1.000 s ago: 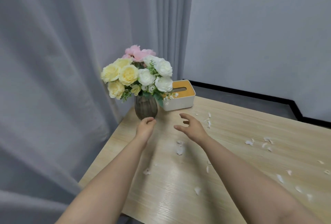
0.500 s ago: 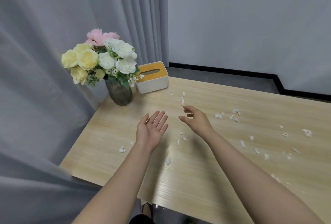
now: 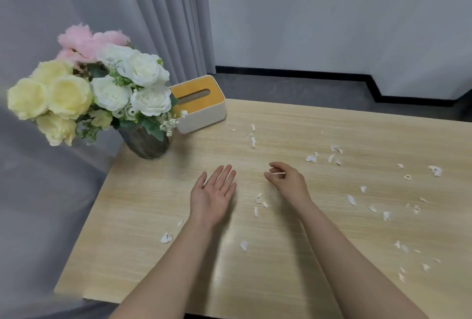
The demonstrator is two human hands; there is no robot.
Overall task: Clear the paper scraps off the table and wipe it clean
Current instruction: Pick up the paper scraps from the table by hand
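Paper scraps scattered over wooden table, mostly right side. Left hand palm up, fingers straight, empty. Right hand loosely curled, holding nothing. Beyond: flower vase, tissue box.

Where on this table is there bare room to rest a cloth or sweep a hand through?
Bare wood lies on the table between the vase, the table's left edge and the left hand, and along the near edge between the forearms. The far right strip behind the tissue box is also free. Paper scraps crowd the right half, and a few lie between the hands.
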